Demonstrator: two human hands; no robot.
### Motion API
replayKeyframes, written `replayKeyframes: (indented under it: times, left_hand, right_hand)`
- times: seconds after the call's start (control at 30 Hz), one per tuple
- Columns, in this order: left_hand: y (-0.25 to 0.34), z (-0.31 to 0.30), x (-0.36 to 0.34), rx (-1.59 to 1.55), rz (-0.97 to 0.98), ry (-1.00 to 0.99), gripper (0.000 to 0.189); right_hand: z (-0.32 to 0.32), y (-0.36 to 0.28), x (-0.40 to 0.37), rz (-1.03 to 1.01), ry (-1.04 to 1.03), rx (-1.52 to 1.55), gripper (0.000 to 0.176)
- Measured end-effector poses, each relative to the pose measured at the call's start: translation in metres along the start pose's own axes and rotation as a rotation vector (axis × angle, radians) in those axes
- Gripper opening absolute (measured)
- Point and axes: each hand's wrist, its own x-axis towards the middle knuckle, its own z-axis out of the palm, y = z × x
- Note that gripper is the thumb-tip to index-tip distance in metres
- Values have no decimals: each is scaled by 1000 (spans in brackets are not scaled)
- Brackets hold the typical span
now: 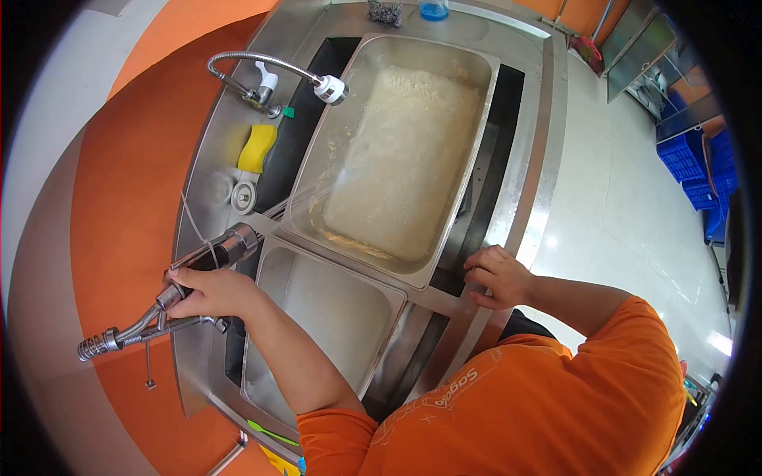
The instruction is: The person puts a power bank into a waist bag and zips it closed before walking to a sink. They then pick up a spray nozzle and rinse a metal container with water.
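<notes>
My left hand is wrapped around a sprayer nozzle on a metal hose. Thin jets of water run from it into a large, deep steel pan, which holds cloudy water and has tan residue along its inner walls. My right hand is at the sink's front edge, just beside the pan's near corner. Its fingers are loosely bent and apart, with nothing seen in them. A second steel pan with whitish water sits next to the first, partly behind my left forearm.
A tap with a flexible neck arches over the large pan. On the sink's back ledge are a yellow sponge and a round drain strainer. A steel scrubber and a blue container stand at the far end. Blue crates are stacked across the floor.
</notes>
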Motion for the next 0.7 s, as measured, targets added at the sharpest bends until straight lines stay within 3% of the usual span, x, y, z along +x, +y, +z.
replayKeyframes:
  times: [0.7]
  left_hand:
    - [-14, -7, -4, 11, -37, -28, 40]
  right_hand:
    - [0, -1, 0, 12, -15, -1, 28]
